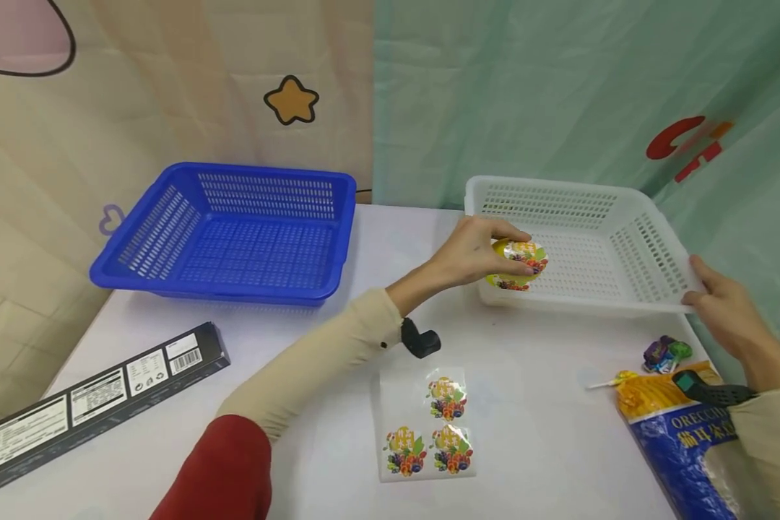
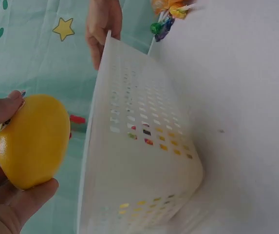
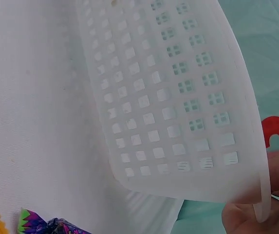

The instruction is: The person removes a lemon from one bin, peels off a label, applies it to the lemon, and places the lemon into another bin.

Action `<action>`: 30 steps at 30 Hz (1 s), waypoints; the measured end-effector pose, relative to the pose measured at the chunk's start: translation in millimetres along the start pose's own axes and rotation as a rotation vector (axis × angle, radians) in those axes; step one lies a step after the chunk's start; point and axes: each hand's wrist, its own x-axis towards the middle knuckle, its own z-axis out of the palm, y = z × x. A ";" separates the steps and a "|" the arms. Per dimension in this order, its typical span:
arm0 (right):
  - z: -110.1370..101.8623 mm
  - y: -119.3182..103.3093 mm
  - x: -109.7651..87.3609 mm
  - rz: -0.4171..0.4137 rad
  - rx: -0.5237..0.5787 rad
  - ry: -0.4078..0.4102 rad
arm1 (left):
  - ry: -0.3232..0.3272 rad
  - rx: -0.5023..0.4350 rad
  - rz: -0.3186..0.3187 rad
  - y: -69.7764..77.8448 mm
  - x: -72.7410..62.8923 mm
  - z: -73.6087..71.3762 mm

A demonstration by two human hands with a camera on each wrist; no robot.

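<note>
My left hand (image 1: 477, 253) holds a smooth yellow oval fruit (image 2: 34, 141) between thumb and fingers, above the left end of the white basket (image 1: 591, 302). A glossy fruit-print sticker (image 1: 528, 254) faces up on it; the fruit's exact kind is unclear. Just below, a second printed patch (image 1: 510, 284) with yellow around it shows at the basket's left end, largely hidden by the hand. Yellow and red also appear through the basket's holes in the left wrist view. At the basket's right front corner, my right hand (image 1: 728, 310) grips the rim (image 3: 258, 161).
A blue basket (image 1: 266, 295) stands at the left back. A long black box (image 1: 100, 404) lies at front left, and a sticker sheet (image 1: 396, 397) near the middle. Wrapped lollipops (image 1: 666, 354) and a blue-and-yellow pasta bag (image 1: 672, 433) lie at the right edge.
</note>
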 end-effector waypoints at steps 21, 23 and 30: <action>18.3 -20.7 3.0 -0.014 0.028 0.021 | -0.367 0.381 -0.218 -17.9 76.5 75.6; 19.8 -22.0 4.0 -0.019 0.029 0.029 | -0.391 0.473 -0.191 -20.7 75.2 77.7; 19.5 -23.1 7.8 -0.052 0.019 0.026 | -0.409 0.615 -0.169 -21.0 73.5 75.3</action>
